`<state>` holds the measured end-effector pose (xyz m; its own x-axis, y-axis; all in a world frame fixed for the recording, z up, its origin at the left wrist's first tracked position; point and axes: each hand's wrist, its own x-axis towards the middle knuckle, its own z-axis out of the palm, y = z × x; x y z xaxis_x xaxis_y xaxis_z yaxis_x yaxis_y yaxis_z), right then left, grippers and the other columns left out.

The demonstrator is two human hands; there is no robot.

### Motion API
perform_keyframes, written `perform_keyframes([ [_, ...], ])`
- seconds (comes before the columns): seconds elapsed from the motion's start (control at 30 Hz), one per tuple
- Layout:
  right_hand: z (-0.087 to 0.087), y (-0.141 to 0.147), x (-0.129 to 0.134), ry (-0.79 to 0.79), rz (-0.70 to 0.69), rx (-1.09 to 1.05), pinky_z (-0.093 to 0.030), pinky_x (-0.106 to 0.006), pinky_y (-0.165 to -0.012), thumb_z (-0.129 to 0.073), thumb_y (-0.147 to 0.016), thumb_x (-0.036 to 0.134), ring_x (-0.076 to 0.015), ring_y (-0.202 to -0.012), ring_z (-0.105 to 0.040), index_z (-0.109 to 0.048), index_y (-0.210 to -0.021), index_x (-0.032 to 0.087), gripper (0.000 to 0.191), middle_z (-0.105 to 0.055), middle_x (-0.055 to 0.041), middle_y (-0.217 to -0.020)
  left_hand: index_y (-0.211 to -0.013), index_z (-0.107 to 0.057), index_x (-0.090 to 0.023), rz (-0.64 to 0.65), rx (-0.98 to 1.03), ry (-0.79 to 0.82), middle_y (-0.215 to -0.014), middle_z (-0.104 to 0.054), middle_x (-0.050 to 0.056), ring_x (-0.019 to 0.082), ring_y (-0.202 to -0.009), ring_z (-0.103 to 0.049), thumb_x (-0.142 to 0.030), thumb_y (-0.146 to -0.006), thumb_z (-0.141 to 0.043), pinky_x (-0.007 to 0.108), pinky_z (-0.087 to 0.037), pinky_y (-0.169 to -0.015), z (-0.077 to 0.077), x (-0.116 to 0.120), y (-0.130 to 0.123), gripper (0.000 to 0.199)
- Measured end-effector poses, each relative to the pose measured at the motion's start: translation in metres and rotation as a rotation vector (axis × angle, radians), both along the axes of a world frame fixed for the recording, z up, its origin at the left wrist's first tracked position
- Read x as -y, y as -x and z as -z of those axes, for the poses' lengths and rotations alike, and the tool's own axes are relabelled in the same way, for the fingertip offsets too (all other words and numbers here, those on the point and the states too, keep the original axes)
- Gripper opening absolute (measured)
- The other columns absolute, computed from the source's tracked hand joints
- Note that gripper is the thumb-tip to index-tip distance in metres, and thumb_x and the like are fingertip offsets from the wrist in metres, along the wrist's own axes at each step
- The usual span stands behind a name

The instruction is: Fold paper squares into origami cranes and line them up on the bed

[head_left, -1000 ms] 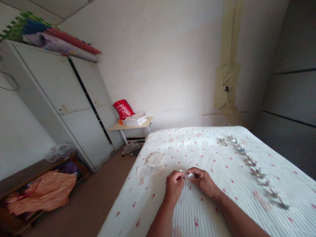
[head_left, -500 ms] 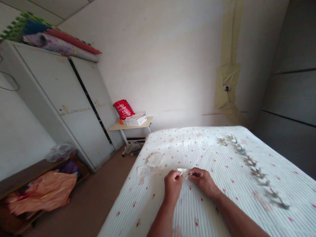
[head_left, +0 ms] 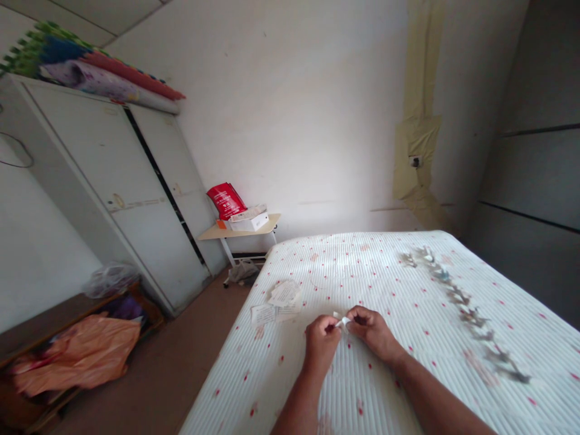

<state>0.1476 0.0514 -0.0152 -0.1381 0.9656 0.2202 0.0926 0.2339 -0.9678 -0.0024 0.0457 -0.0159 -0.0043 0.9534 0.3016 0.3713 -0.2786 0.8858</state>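
Between my two hands is a small folded piece of white paper (head_left: 343,321), just above the quilted bed cover (head_left: 380,386). My left hand (head_left: 322,338) pinches its left side, and my right hand (head_left: 369,328) pinches its right side, the fingertips nearly touching. Printed paper pieces (head_left: 284,294) lie in a loose pile to the left of my hands. On the right side of the bed, several small folded paper figures (head_left: 469,314) stand in a slanting row. Fine folds of the held paper are too small to make out.
Beyond the bed's left corner, a small table (head_left: 212,232) holds a red bag (head_left: 225,200) and a white box (head_left: 250,223). A grey cabinet (head_left: 104,181) stands at the left. An orange plastic bag (head_left: 81,353) lies at the lower left.
My left hand has moved slightly right, closer to my right hand. The held paper, flatter and wider before, now looks narrower and folded, with less of it showing.
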Motion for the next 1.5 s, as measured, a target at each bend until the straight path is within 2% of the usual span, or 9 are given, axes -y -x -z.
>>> perform_keyframes([
  [0.2, 0.003, 0.000, -0.001, 0.013, -0.004, -0.024, -0.032, -0.023, -0.054, -0.062, -0.068, 0.034, -0.0099, -0.055, -0.042, -0.051, -0.064, 0.019, 0.019, -0.047, 0.0048, -0.057, -0.061, -0.059, -0.014, 0.045, 0.159, 0.087, -0.053, -0.051, -0.003, 0.009, -0.053, -0.044, -0.021, -0.065, -0.054, 0.018, -0.034, -0.052, 0.001, 0.000, -0.001, 0.010],
  [0.33, 0.001, -0.001, -0.001, 0.023, -0.010, -0.038, -0.033, -0.023, -0.053, -0.064, -0.066, 0.034, -0.0099, -0.055, -0.042, -0.051, -0.063, 0.019, 0.020, -0.047, 0.0050, -0.057, -0.062, -0.058, -0.014, 0.050, 0.273, 0.147, -0.054, -0.053, -0.002, 0.010, -0.054, -0.046, -0.027, -0.064, -0.056, 0.019, -0.035, -0.052, 0.002, -0.001, -0.003, 0.013],
  [0.57, -0.004, -0.003, 0.000, 0.047, -0.064, -0.066, -0.036, -0.024, -0.058, -0.066, -0.067, 0.037, -0.0111, -0.059, -0.047, -0.055, -0.065, 0.017, 0.023, -0.053, 0.0031, -0.061, -0.062, -0.059, -0.013, 0.079, 0.312, 0.205, -0.053, -0.054, -0.002, 0.009, -0.051, -0.045, -0.024, -0.062, -0.055, 0.019, -0.032, -0.049, 0.000, -0.001, -0.005, 0.011],
  [0.8, -0.001, -0.003, 0.000, 0.086, -0.079, -0.082, -0.035, -0.024, -0.055, -0.067, -0.065, 0.040, -0.0109, -0.056, -0.047, -0.056, -0.065, 0.018, 0.025, -0.054, 0.0036, -0.058, -0.060, -0.060, -0.014, 0.065, 0.268, 0.173, -0.053, -0.053, -0.004, 0.009, -0.054, -0.045, -0.020, -0.058, -0.057, 0.019, -0.032, -0.052, -0.008, 0.001, -0.003, 0.007],
  [0.97, -0.007, -0.004, -0.001, 0.124, -0.035, -0.116, -0.035, -0.025, -0.055, -0.066, -0.065, 0.044, -0.0108, -0.053, -0.047, -0.056, -0.065, 0.018, 0.028, -0.056, 0.0035, -0.055, -0.064, -0.060, -0.013, 0.136, 0.430, 0.266, -0.053, -0.055, -0.003, 0.009, -0.050, -0.046, -0.026, -0.057, -0.060, 0.020, -0.034, -0.050, -0.010, 0.000, -0.002, 0.014],
  [1.1, -0.011, -0.006, 0.000, 0.150, -0.062, -0.163, -0.034, -0.025, -0.055, -0.066, -0.066, 0.044, -0.0104, -0.051, -0.047, -0.055, -0.067, 0.018, 0.029, -0.057, 0.0038, -0.054, -0.070, -0.061, -0.012, 0.153, 0.531, 0.292, -0.056, -0.059, -0.001, 0.009, -0.051, -0.048, -0.024, -0.058, -0.060, 0.021, -0.037, -0.051, -0.009, 0.000, -0.002, 0.017],
  [1.33, -0.005, -0.007, -0.003, 0.169, -0.066, -0.233, -0.032, -0.024, -0.054, -0.066, -0.068, 0.040, -0.0091, -0.050, -0.045, -0.054, -0.069, 0.017, 0.026, -0.056, 0.0052, -0.053, -0.074, -0.065, -0.010, 0.199, 0.481, 0.333, -0.055, -0.059, 0.000, 0.009, -0.050, -0.048, -0.023, -0.057, -0.063, 0.021, -0.035, -0.050, -0.010, 0.002, -0.002, 0.022],
  [1.5, -0.005, -0.008, -0.003, 0.176, -0.085, -0.266, -0.031, -0.023, -0.054, -0.068, -0.067, 0.037, -0.0087, -0.050, -0.045, -0.055, -0.068, 0.017, 0.023, -0.056, 0.0059, -0.053, -0.071, -0.066, -0.010, 0.167, 0.471, 0.319, -0.054, -0.059, 0.000, 0.009, -0.049, -0.048, -0.025, -0.057, -0.062, 0.022, -0.036, -0.051, -0.011, 0.002, -0.002, 0.021],
])
